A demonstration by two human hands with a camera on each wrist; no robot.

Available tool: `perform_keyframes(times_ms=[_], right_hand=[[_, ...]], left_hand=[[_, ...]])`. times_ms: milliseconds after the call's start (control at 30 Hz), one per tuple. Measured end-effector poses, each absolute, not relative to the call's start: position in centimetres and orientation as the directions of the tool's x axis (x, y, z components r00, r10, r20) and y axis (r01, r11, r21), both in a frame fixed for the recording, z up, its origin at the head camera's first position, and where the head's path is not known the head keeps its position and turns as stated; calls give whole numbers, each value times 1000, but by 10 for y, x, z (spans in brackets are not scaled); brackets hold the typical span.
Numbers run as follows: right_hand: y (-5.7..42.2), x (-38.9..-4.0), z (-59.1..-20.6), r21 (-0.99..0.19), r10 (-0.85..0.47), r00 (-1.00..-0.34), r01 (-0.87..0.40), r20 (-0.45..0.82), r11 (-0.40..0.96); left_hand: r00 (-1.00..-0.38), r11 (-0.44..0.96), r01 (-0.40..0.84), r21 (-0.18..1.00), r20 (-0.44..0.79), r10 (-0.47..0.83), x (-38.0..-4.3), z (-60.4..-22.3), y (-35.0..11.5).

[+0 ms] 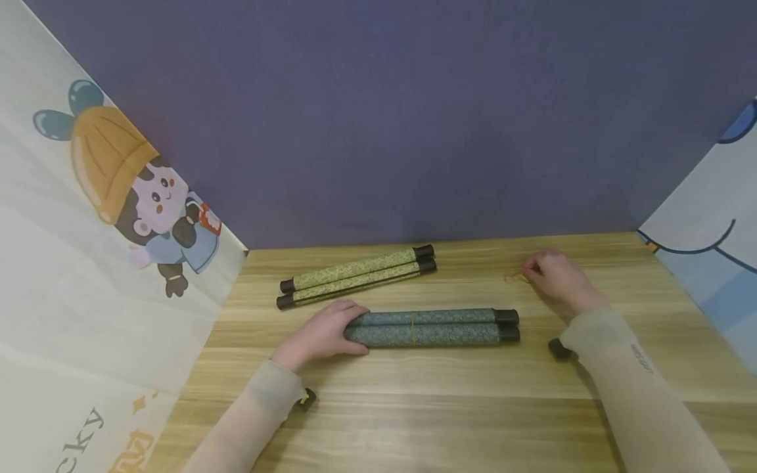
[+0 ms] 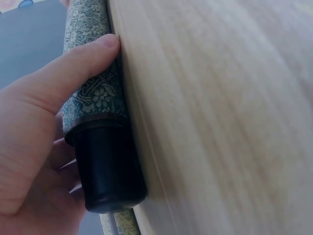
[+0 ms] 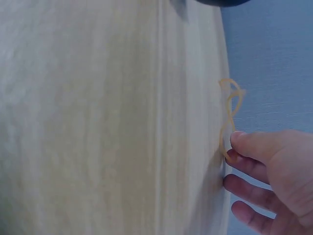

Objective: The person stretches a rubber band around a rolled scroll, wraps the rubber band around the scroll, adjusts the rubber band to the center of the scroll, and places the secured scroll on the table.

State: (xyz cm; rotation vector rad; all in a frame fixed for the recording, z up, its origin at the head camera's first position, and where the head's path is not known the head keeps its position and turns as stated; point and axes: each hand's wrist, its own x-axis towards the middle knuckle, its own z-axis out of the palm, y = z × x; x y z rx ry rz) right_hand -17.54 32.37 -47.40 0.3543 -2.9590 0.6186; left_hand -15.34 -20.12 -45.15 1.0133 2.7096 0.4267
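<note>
- While the left hand [image 1: 324, 334] grips the left end of the blue-green rolls [image 1: 455, 334] at the head frame's centre, thumb on the near side, fingers over the far side, the right hand [image 1: 558, 277] pinches a loose elastic band [image 3: 229, 105] between thumb and forefinger, right of centre, its other fingers slightly apart;
- the left grip should probably be just firm enough to stop rolling; a light right pinch would suit the thin, twisted loop;
- floral-patterned cloth covers the slim cylinders; smooth black end caps [image 1: 509, 334] finish them, and a yellowish band [image 1: 413, 328] circles both;
- yellow rolls [image 1: 357, 269] slant above, left of centre, on the wood-grained table [image 1: 414, 394].
</note>
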Motion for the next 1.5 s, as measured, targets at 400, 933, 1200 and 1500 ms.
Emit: perform_keyframes(times_ms=[400,933,1200,1500], right_hand=[[317,-171,-446,-407,-193,-970,-238,148,882],[266,-136,-379,-446,-166,-950,-273,265,853],[219,-114,-369,-505,-226,-918,-371,327,779],[176,-108,-379,-588,-270,-890,-448,369,673]], left_hand=[[-735,709,608,357,-85,673,-155,-453,-202],[-752,719,563,408,-108,650,-156,-449,-203],[-784,754,529,389,-117,610,-156,-432,-205],[-810,660,549,513,132,572,-154,-401,-172]])
